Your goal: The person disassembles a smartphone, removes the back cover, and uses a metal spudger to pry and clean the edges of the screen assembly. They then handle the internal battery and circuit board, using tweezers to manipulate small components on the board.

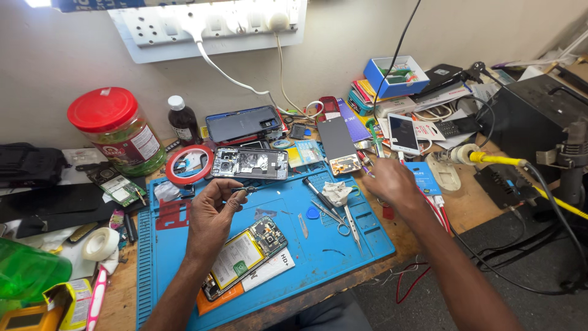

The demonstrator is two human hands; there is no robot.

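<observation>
A red-lidded jar (119, 130) and a red tape ring (189, 164) lie left of and beyond the left hand (211, 214), which pinches a thin tool (248, 190) between thumb and fingers over the blue mat (343, 245). Just below that hand lies an opened phone (245, 254); just beyond it, another open phone frame (250, 163). Between the hands rest scissors (348, 222). The right hand (392, 182) hovers palm-down at the mat's right edge; its grip cannot be told.
</observation>
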